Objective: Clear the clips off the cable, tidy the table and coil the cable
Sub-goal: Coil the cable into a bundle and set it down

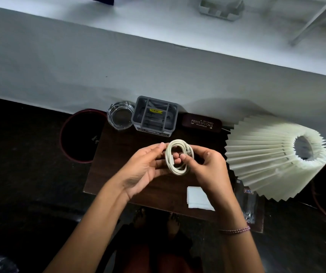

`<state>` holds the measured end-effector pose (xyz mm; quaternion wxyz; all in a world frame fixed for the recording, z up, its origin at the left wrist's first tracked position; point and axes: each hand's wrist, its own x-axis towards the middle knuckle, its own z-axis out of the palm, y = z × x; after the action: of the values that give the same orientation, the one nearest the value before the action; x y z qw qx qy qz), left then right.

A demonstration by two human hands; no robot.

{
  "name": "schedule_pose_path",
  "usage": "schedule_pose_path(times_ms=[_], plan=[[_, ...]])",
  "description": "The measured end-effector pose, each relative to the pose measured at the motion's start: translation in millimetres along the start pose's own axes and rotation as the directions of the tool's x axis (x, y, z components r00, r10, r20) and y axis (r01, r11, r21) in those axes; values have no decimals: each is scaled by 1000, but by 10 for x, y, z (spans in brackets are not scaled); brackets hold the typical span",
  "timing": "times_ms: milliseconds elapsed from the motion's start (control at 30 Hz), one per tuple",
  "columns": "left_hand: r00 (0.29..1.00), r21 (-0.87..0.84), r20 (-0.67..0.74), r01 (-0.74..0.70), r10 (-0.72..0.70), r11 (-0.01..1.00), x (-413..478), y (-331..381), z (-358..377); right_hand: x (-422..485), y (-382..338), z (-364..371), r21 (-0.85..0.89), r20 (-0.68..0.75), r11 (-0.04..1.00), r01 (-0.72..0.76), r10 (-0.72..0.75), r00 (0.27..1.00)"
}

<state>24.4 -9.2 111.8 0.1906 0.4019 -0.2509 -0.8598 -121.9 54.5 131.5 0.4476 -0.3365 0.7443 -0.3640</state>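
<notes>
A cream white cable (178, 170) is wound into a small oval coil, held above the middle of the dark wooden table (118, 154). My left hand (144, 170) supports the coil from the left, fingers curled behind it. My right hand (209, 166) grips the coil's right side, thumb pressed on the loops. A connector end lies along the coil's left strand. I see no clips on the cable.
At the table's back stand a glass ashtray (120, 115), a grey compartment organizer (155, 117) and a dark spectacle case (201, 123). A pleated cream lampshade (272, 160) lies at right. White folded paper (197, 198) and a plastic packet (246, 203) sit near the front. A dark bin (79, 134) stands left.
</notes>
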Motion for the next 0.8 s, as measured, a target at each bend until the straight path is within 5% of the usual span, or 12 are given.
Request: schedule_pose_path(times_ms=[133, 600, 800], plan=[[996, -22, 85, 24, -22, 999, -26, 72, -104, 23, -15, -58, 371, 166, 916, -150, 93, 982], [999, 242, -11, -34, 38, 970, 35, 173, -122, 12, 30, -64, 460, 194, 865, -202, 124, 973], [999, 202, -43, -9, 18, 979, 47, 206, -110, 50, 64, -74, 388, 123, 904, -178, 141, 982]])
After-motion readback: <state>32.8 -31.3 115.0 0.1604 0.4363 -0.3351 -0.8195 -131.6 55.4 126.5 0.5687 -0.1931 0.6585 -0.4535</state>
